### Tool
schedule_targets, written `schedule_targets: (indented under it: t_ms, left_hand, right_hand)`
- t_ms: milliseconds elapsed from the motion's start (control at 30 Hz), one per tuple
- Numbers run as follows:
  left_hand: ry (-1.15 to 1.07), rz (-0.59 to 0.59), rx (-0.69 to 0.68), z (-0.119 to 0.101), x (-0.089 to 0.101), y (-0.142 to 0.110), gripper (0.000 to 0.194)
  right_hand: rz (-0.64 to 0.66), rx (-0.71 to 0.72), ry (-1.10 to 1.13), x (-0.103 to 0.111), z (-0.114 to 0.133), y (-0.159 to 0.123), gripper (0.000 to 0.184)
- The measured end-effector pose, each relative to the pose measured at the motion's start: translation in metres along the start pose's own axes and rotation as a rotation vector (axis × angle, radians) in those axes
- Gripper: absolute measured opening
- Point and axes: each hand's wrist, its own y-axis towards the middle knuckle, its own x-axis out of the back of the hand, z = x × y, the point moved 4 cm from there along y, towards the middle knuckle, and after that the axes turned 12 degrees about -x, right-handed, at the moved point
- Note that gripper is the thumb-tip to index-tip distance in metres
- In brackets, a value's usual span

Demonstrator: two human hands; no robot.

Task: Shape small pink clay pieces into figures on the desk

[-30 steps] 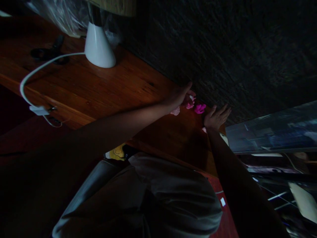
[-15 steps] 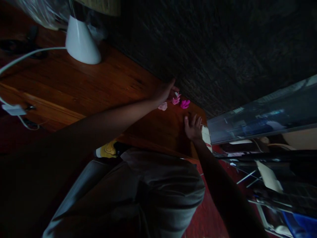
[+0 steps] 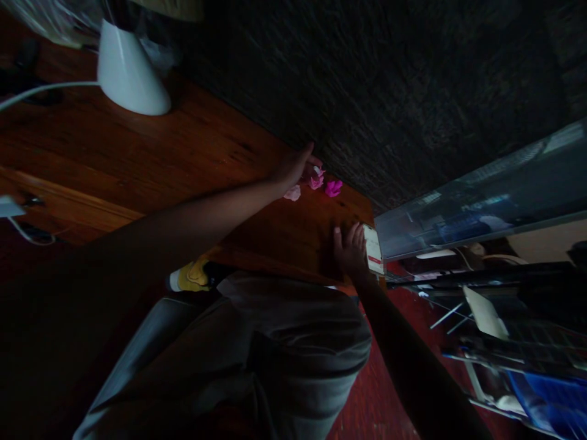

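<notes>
My left hand (image 3: 297, 171) is lowered to the wooden table with its thumb raised apart from the fingers. Its fingers curve beside a pink crumpled piece (image 3: 317, 179) with a whitish bit on top; whether they touch is hard to see. By the wrist lies a pale pink crumpled piece (image 3: 292, 193). A bright magenta crumpled piece (image 3: 334, 188) sits a little to the right. In the dim light I cannot tell whether these are paper or petals. Nearer the table's right end, my right hand (image 3: 351, 249) rests with fingers apart, beside a phone-like flat object (image 3: 373, 249) with a pale face.
A white cone-shaped lamp base (image 3: 131, 70) with a cable stands on the table (image 3: 197, 146) at left, near clear plastic wrapping (image 3: 50, 21). A dark textured wall (image 3: 367, 79) runs along the far edge. A glassy panel (image 3: 481, 201) and cluttered racks are at right.
My right hand has shifted back toward me from the far edge, uncovering the flat phone-like object. The left hand stays beside the pink pieces. The whole view has swung rightward.
</notes>
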Motion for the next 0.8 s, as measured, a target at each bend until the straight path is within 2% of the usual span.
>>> schedule_targets:
  t_ms: [167, 233, 367, 600, 800]
  left_hand:
    - [-0.005, -0.004, -0.007, -0.002, 0.002, -0.002, 0.071]
    - [-0.029, 0.008, -0.007, -0.004, 0.001, -0.003, 0.068]
    - [-0.027, -0.001, 0.015, -0.008, -0.001, -0.004, 0.067]
    - [-0.010, 0.036, 0.044, -0.006, -0.004, -0.003, 0.070]
    - [-0.066, 0.031, 0.028, -0.005, -0.003, -0.002, 0.059]
  right_hand:
    - [-0.012, -0.302, 0.167, -0.010, 0.010, 0.072, 0.073]
    - [-0.007, -0.368, 0.200, -0.012, 0.010, 0.095, 0.076]
    - [-0.023, -0.418, 0.255, -0.012, 0.008, 0.127, 0.074]
    - [-0.093, -0.375, 0.304, -0.022, 0.008, 0.173, 0.074]
    - [-0.130, -0.360, 0.341, -0.030, 0.007, 0.192, 0.071]
